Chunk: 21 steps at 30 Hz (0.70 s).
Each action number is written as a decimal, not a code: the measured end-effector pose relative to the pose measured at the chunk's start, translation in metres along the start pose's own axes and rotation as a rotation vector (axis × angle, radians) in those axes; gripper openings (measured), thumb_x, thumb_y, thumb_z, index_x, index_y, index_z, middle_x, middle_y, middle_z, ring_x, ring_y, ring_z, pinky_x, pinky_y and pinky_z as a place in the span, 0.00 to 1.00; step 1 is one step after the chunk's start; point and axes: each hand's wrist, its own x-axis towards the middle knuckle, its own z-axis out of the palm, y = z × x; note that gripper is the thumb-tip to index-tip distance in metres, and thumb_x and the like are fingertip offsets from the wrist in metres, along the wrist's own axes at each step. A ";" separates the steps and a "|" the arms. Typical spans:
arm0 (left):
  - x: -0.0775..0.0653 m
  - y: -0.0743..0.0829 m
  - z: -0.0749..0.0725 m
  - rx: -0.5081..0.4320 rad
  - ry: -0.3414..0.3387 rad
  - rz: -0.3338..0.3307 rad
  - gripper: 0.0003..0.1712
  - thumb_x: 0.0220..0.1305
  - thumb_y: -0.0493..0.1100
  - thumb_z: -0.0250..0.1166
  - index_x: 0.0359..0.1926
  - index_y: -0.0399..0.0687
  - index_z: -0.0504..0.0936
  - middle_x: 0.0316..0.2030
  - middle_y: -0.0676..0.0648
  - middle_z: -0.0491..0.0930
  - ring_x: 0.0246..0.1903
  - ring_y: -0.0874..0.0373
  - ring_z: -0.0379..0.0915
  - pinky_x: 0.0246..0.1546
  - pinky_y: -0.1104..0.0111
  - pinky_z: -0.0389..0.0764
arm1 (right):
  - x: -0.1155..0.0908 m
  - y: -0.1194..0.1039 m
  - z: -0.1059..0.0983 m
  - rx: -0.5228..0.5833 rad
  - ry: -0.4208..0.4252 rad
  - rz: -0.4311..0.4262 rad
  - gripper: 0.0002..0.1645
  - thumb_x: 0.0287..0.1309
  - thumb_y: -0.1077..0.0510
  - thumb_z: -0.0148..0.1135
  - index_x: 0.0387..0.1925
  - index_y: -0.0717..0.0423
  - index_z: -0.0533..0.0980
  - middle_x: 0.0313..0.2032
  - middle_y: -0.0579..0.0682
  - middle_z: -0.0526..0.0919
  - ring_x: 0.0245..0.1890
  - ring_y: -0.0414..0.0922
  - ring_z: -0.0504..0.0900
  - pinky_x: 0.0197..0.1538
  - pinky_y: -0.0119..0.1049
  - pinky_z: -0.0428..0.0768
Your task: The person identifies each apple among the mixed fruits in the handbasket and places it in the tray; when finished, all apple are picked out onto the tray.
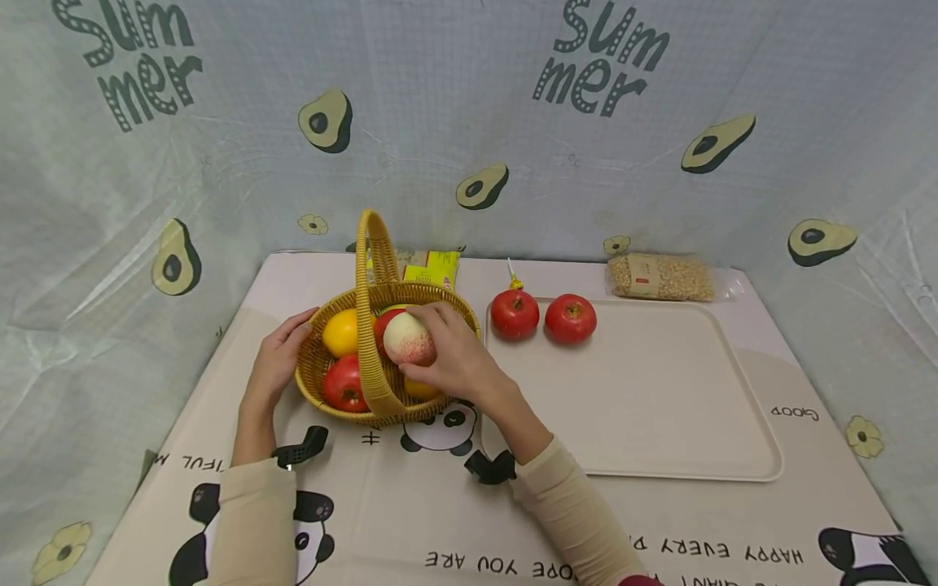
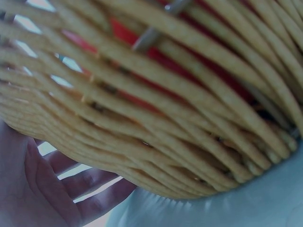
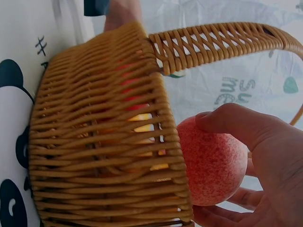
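Observation:
A wicker basket [image 1: 327, 405] with a tall arched handle [image 1: 369, 309] stands at the left of the table, holding several fruits. My right hand [image 1: 463, 358] grips a pale, pink-speckled peach [image 1: 409, 337] between thumb and fingers, right of the handle. In the right wrist view, the peach [image 3: 213, 165] shows just beyond the basket's rim. My left hand [image 1: 277, 362] rests against the basket's left side; its fingers [image 2: 87, 182] extend along the wicker in the left wrist view. Inside lie a yellow fruit [image 1: 340, 333], a red apple [image 1: 344, 384] and an orange-yellow fruit [image 1: 421, 389] partly hidden by my right hand.
Right of the basket lies a beige tray [image 1: 645, 391]. Two red apples [image 1: 515, 314] sit at its back left, with a wrapped lollipop [image 1: 515, 282] behind them. A yellow packet [image 1: 432, 267] lies behind the basket, and a bag of grains [image 1: 659, 277] at the back right.

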 end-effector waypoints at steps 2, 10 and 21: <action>0.000 0.000 0.000 -0.001 0.002 0.003 0.33 0.79 0.59 0.41 0.74 0.48 0.65 0.75 0.42 0.62 0.76 0.42 0.52 0.76 0.44 0.55 | 0.000 0.002 -0.001 0.000 0.007 0.015 0.45 0.53 0.46 0.73 0.69 0.48 0.66 0.61 0.52 0.70 0.58 0.48 0.75 0.62 0.45 0.81; -0.001 0.002 0.000 -0.001 0.012 0.024 0.31 0.79 0.57 0.43 0.74 0.48 0.66 0.74 0.41 0.64 0.76 0.43 0.54 0.76 0.47 0.56 | 0.001 0.008 -0.003 0.003 0.048 0.040 0.45 0.53 0.45 0.73 0.70 0.50 0.65 0.61 0.52 0.72 0.59 0.49 0.73 0.61 0.46 0.82; 0.001 -0.001 0.001 0.002 0.007 0.013 0.32 0.79 0.56 0.41 0.74 0.47 0.65 0.74 0.41 0.63 0.76 0.42 0.54 0.76 0.46 0.56 | 0.003 0.013 -0.004 0.030 0.055 0.095 0.46 0.53 0.44 0.72 0.71 0.49 0.64 0.63 0.53 0.70 0.58 0.49 0.74 0.59 0.47 0.83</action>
